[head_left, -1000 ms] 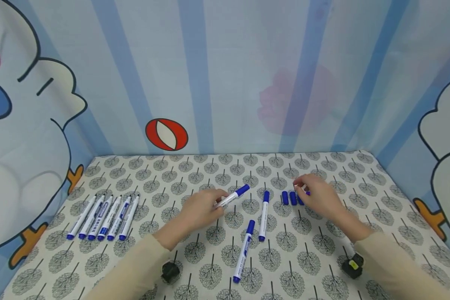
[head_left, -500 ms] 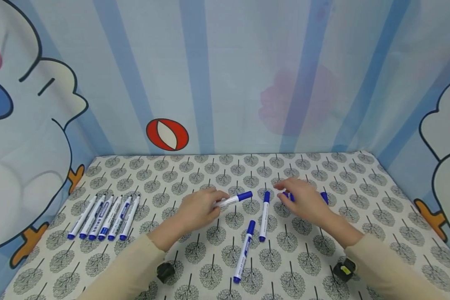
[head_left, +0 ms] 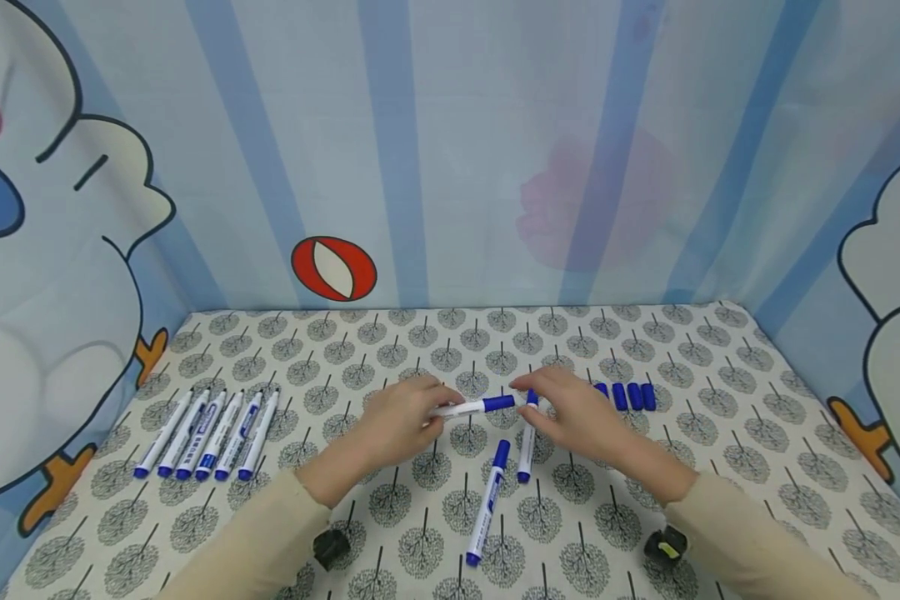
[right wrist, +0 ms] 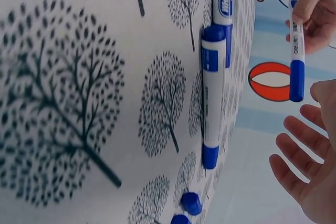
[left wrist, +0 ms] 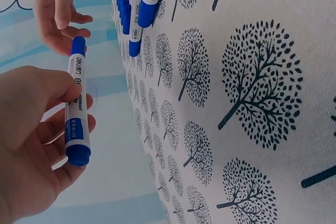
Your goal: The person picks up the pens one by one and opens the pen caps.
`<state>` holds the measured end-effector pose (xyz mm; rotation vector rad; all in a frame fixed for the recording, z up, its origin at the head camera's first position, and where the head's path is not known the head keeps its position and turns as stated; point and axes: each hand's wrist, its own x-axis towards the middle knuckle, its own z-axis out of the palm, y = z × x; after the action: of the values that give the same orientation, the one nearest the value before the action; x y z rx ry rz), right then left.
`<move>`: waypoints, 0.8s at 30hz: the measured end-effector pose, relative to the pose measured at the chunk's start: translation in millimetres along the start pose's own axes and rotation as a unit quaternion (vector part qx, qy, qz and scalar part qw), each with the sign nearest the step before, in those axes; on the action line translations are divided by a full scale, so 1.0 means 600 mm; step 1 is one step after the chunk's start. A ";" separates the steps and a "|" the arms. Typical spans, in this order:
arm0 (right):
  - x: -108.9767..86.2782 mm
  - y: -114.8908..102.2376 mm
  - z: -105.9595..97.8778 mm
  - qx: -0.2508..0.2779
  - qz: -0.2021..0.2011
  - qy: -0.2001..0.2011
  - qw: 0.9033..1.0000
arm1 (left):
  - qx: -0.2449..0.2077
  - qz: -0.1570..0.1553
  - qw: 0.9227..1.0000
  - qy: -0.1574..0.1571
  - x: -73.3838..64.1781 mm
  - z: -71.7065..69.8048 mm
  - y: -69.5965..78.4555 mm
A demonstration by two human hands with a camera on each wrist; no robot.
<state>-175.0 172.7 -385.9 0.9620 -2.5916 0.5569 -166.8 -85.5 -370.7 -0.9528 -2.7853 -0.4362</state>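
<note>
Pinching a capped marker (head_left: 461,409) between thumb and fingers of the left hand (head_left: 399,421), lifted clear of the tree-print cloth (head_left: 390,550), with its blue cap (head_left: 499,403) toward the right hand (head_left: 581,421). Holding that right hand wide, with thumb and fingers parted, just beside the cap (close, yet apart in the right wrist view). Can see 2 more capped pens on the cloth, 1 lying partly under cover of the right hand (head_left: 527,446), 1 nearer the person (head_left: 487,506). Can count at least 4 loose caps (head_left: 635,397) in a row beyond the right wrist (cannot tell how many behind the hand). Also showing 6 uncapped markers (head_left: 203,435) side by side at far left, with dark tips pointing away.
</note>
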 end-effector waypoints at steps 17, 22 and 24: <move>0.009 -0.026 0.020 0.018 -0.012 -0.016 1.000 | 0.011 0.049 0.998 0.028 0.000 0.004 0.007; 0.010 -0.026 0.023 0.026 -0.019 -0.021 0.999 | 0.001 0.051 0.998 0.029 0.000 0.003 0.009; 0.010 -0.026 0.023 0.025 -0.020 -0.024 0.999 | -0.004 0.049 0.998 0.027 0.000 0.003 0.011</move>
<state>-171.2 152.0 -391.7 1.0541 -2.6043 0.5989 -162.8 -80.2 -371.0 -1.0570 -2.6768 -0.4535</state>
